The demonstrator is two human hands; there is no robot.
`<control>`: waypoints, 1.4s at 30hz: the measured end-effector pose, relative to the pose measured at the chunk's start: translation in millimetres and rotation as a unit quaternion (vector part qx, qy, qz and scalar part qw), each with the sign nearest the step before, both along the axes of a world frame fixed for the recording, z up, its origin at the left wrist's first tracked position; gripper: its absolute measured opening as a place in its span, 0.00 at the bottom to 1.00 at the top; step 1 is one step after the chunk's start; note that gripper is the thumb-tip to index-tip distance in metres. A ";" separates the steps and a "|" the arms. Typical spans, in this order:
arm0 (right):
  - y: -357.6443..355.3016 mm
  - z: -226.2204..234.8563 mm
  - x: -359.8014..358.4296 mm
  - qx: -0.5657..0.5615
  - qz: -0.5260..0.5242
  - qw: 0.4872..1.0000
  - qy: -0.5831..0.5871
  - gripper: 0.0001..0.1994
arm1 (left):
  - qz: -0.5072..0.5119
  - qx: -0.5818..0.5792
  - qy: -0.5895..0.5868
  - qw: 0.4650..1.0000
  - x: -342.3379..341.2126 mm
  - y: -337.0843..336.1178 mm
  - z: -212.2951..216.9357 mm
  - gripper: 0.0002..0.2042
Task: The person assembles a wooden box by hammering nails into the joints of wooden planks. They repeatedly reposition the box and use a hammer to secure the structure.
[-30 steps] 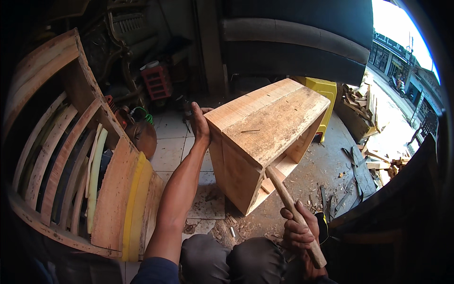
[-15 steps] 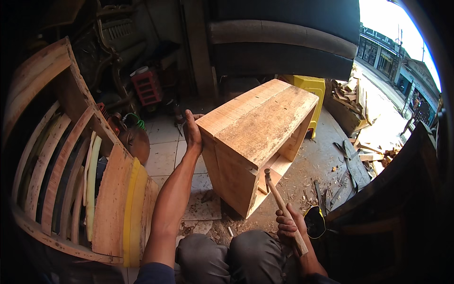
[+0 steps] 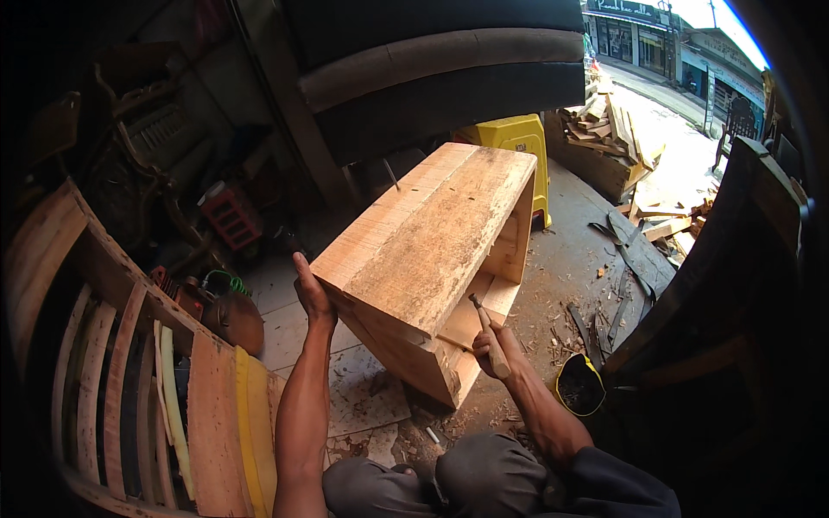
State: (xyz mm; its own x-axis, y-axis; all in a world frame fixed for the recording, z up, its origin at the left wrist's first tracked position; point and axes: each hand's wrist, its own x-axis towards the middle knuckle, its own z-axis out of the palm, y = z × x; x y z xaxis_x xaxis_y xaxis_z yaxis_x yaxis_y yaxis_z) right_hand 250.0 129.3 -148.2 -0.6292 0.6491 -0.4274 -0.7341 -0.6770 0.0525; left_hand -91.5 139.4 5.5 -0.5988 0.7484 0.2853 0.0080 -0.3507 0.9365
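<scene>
Before me a pale wooden box (image 3: 423,233) stands tilted, its open side facing right and inner boards showing. My left hand (image 3: 313,292) grips the box's near left edge, thumb up and the other fingers mostly hidden behind the wood. In my right hand (image 3: 509,342) is a hammer (image 3: 498,356), closed around its wooden handle. The small metal head points up and away, in front of the box's open side. I cannot tell whether it touches the wood.
A yellow plastic stool (image 3: 542,173) stands behind the box. On my left is a slatted wooden frame (image 3: 216,414); a dark frame (image 3: 691,302) rises on the right. Scrap wood (image 3: 604,129) is piled far right. A black-and-yellow container (image 3: 580,387) sits on the shaving-strewn floor.
My right hand has moved forward and up with the hammer, toward the box's open side. The box appears further left in view, my left hand still on it; the whole view has shifted.
</scene>
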 end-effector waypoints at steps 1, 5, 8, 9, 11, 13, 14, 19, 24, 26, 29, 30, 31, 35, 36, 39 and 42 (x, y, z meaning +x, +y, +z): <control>18.0 -7.3 -9.1 -0.016 -0.031 0.999 -0.003 0.20 | 0.019 0.003 0.009 1.000 -0.6 -0.5 1.3 0.42; 108.4 54.7 -24.0 0.102 -0.065 0.986 0.111 0.20 | -0.017 0.010 -0.022 1.000 2.6 -2.1 -1.8 0.40; 124.4 108.3 -14.6 0.365 -0.028 0.930 0.027 0.22 | -0.042 0.015 0.005 0.999 -2.6 -13.7 7.9 0.38; 119.1 83.4 -30.7 0.325 -0.100 0.929 -0.146 0.21 | -0.022 0.017 0.003 1.000 2.6 -17.7 3.1 0.38; 100.2 51.2 -25.0 0.295 -0.013 0.953 0.070 0.20 | 0.023 0.038 0.010 0.999 11.4 -20.1 4.5 0.38; 119.9 27.8 -25.2 0.137 -0.104 0.984 0.050 0.16 | 0.002 0.042 0.005 0.999 15.1 -12.5 -0.2 0.38; 153.4 32.4 -23.0 0.052 -0.173 0.984 -0.005 0.15 | -0.021 0.047 0.008 0.999 17.0 0.9 3.1 0.39; 142.1 94.0 -21.7 0.341 -0.121 0.932 -0.034 0.19 | -0.021 0.087 -0.051 0.995 12.7 0.1 6.7 0.40; 173.7 33.9 -31.8 0.076 -0.188 0.979 -0.019 0.18 | -0.016 0.060 -0.004 0.998 13.4 13.1 -13.2 0.38; 190.8 56.4 -38.3 0.085 -0.199 0.976 -0.032 0.18 | -0.014 0.058 -0.011 0.998 13.8 14.1 -5.5 0.38; 228.9 55.0 3.7 0.429 -0.046 0.895 0.114 0.20 | -0.034 0.086 -0.030 0.995 24.3 33.5 11.7 0.37; 209.6 42.1 -0.1 0.441 -0.003 0.880 0.178 0.20 | -0.036 0.079 -0.042 0.995 11.0 27.0 -5.3 0.37; 210.4 44.4 -8.0 0.394 -0.008 0.901 0.181 0.20 | -0.039 0.074 -0.054 0.995 1.5 20.9 -23.4 0.37; 167.9 119.4 -56.0 0.067 -0.134 0.989 0.013 0.23 | 0.018 0.046 -0.029 0.998 -9.4 18.5 -22.1 0.37; 158.6 145.4 -48.6 0.041 -0.163 0.985 -0.032 0.24 | 0.004 0.058 -0.030 0.998 -1.2 23.6 -13.3 0.36; 175.1 148.5 -35.0 0.253 -0.096 0.963 0.010 0.23 | -0.020 0.084 -0.035 0.996 3.7 30.4 -6.2 0.36; 200.5 58.1 -37.2 0.316 -0.048 0.935 0.153 0.23 | 0.024 0.067 -0.033 0.997 2.4 34.8 -17.2 0.35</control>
